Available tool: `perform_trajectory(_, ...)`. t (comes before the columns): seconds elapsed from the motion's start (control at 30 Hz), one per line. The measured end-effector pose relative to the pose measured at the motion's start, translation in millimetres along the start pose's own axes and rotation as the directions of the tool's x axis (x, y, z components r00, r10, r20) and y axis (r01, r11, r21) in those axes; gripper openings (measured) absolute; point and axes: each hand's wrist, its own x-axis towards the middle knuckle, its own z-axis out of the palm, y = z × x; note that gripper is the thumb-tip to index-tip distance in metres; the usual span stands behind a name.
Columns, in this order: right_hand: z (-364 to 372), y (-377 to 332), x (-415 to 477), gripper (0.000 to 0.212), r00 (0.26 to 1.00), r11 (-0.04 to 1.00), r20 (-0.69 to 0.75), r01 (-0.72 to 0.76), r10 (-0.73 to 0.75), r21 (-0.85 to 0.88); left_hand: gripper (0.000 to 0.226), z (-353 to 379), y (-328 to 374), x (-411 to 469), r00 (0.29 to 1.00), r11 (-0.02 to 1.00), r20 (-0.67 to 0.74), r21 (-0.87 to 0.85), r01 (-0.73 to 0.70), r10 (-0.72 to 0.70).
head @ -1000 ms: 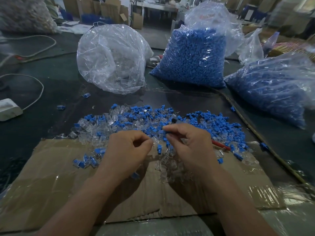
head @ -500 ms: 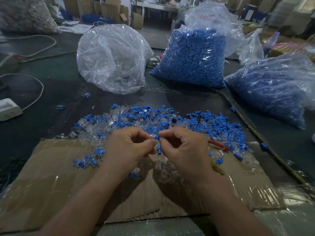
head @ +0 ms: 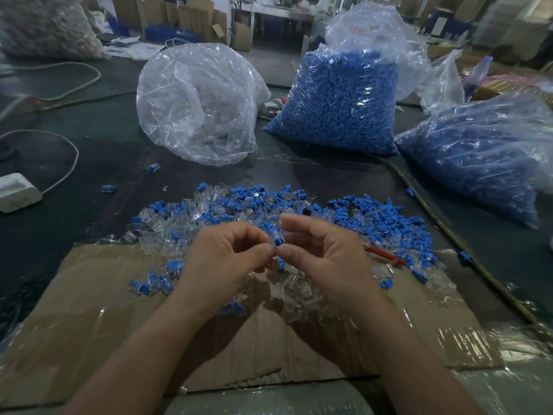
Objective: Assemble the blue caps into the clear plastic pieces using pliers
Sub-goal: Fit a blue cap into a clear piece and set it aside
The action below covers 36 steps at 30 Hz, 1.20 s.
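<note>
My left hand [head: 227,259] and my right hand [head: 326,256] meet fingertip to fingertip above a sheet of cardboard [head: 119,319]. Between them they pinch one clear plastic piece with a blue cap [head: 279,241] at its end. A loose pile of blue caps and clear pieces [head: 374,223] spreads across the table behind the hands. Red-handled pliers [head: 386,254] lie in the pile just right of my right hand, mostly hidden. A few capped pieces [head: 149,286] lie to the left on the cardboard.
A clear bag of clear pieces [head: 197,103] stands at the back. Two bags of blue caps [head: 344,97] [head: 478,151] stand at the back right. A white power strip [head: 15,191] with its cord lies at the left. A rope [head: 443,232] runs along the right.
The two hands have come together from slightly apart and lifted a little. A blue cap now shows at the end of the clear piece held between the fingertips.
</note>
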Motion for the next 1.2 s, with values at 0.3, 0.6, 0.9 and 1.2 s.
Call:
perform_trajectory(0.3, -0.8, 3.7, 0.6, 0.025, 0.999, 0.992, 0.036, -0.005, 0.000, 0.124, 0.009, 2.0, 1.9, -1.8, 1.000, 0.997, -0.019, -0.080, -0.012, 0.011)
perform_trajectory(0.6, 2.2, 5.6, -0.6, 0.026, 0.995, 0.994, 0.100, -0.014, 0.003, 0.111, 0.007, -3.5, 1.0, 2.2, 0.990, 0.969, 0.029, -0.203, 0.138, -0.135)
perform_trajectory(0.9, 2.6, 10.9, -0.6, 0.029, 0.982, 0.982, 0.055, 0.179, -0.183, 0.066, 0.001, -7.0, 2.9, 1.7, 0.956, 0.902, 0.079, -0.318, 0.293, -0.283)
perform_trajectory(1.2, 3.9, 13.7, 2.0, 0.022, 0.892, 0.850, 0.032, 0.441, -0.452, -0.289, 0.008, -9.1, 3.0, 4.2, 0.937, 0.878, 0.151, -0.328, 0.349, -0.316)
